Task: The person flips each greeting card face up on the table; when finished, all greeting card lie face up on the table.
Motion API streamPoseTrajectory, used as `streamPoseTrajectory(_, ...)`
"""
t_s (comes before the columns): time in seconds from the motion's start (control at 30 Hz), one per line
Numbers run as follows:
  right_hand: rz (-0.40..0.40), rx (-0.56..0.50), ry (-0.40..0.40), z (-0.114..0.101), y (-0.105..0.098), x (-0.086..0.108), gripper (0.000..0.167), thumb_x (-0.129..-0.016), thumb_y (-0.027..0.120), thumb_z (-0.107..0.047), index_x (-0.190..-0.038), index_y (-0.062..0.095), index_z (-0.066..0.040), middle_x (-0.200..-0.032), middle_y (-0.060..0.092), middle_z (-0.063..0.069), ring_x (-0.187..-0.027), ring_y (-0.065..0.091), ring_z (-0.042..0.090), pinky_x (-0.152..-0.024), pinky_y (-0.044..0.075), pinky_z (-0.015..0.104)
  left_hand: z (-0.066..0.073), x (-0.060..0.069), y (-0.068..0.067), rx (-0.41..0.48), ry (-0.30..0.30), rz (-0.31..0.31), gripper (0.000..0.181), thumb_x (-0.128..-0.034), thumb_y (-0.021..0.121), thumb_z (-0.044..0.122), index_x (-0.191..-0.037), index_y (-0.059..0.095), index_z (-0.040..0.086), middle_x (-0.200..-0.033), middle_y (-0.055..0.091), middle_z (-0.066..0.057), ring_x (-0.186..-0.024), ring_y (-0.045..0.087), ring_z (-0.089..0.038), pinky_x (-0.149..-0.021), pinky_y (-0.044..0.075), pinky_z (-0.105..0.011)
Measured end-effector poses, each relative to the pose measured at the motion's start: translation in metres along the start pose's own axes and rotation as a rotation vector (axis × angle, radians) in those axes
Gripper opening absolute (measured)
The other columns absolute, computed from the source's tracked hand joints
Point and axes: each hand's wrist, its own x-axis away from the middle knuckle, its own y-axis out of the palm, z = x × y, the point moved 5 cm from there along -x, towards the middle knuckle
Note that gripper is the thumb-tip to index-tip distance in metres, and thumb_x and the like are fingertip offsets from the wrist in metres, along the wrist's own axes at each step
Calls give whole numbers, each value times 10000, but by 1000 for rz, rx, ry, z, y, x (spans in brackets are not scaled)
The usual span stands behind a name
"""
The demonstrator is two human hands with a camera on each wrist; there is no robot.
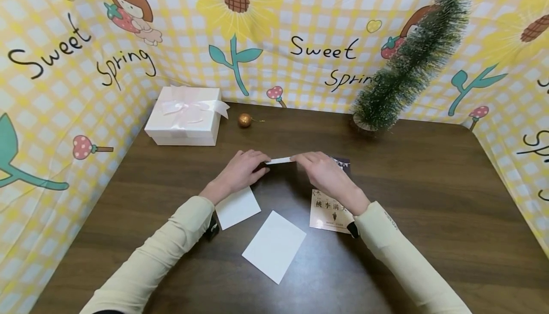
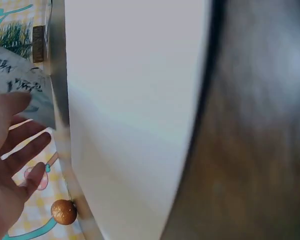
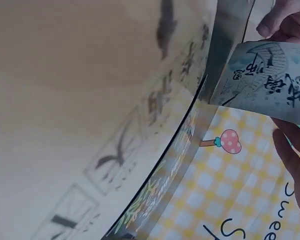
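Raised between both hands is a small card point(image 1: 280, 160), seen nearly edge-on from the head. My left hand point(image 1: 240, 171) pinches its left end, and my right hand point(image 1: 328, 176) grips the right end from above. Dark handwriting-style characters on a pale blue-grey face of the card point(image 3: 265, 80) show in the right wrist view, where the left hand point(image 3: 287, 22) and right hand point(image 3: 295, 160) are at opposite sides. The left wrist view has the left hand point(image 2: 10, 165) at its edge by the same card point(image 2: 25, 82).
Two white cards point(image 1: 238, 209) point(image 1: 274, 247) lie near my left forearm and front centre. A beige printed card point(image 1: 328, 214) and a dark card point(image 1: 344, 165) lie partly under my right arm. Behind stand a ribboned box point(image 1: 184, 118), a gold ball point(image 1: 245, 120) and a small tree point(image 1: 399, 75).
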Motion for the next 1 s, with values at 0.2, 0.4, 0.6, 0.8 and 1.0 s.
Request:
streamPoseTrajectory(0.2, 59, -6, 30, 5, -6, -7, 362, -872, 533, 101, -1191, 610, -52, -1125, 684, 95, -1054, 637, 255, -915, 470, 410, 5, -4, -7, 65, 18, 125, 53, -932, 642, 94, -898, 682, 98, -813, 656, -6, -690, 548, -165, -702, 429, -378)
streamPoseTrajectory(0.4, 133, -113, 65, 10, -12, -12, 214, -960, 590, -85, -1169, 632, -63, -1098, 696, 98, -1026, 643, 263, -878, 474, 432, 9, -2, -13, 98, 14, 149, 53, -930, 637, 67, -920, 689, 64, -880, 695, -45, -667, 546, -145, -694, 445, -349)
streamPoseTrajectory(0.6, 179, -349, 228, 18, -15, -9, 416, -948, 649, -191, -1319, 524, -50, -1180, 651, 120, -909, 636, 252, -793, 513, 416, 15, -1, -22, 202, -21, 162, 157, -944, 616, 57, -1070, 698, 13, -1051, 722, -126, -789, 672, -169, -655, 544, -307)
streamPoseTrajectory(0.8, 226, -584, 360, 24, -5, -3, 257, -929, 667, -123, -1162, 602, -38, -992, 704, 116, -808, 669, 210, -676, 557, 369, 20, 0, -23, 418, -45, 181, 248, -955, 606, 55, -1190, 659, -3, -1175, 684, -149, -985, 683, -238, -820, 559, -392)
streamPoseTrajectory(1.0, 183, -417, 271, 22, -9, -3, 80, -949, 637, -131, -926, 626, -56, -862, 690, 63, -681, 589, 140, -615, 488, 305, 20, 1, -25, 433, -75, 203, 305, -936, 651, 105, -1224, 608, 13, -1149, 687, -130, -951, 657, -217, -780, 542, -378)
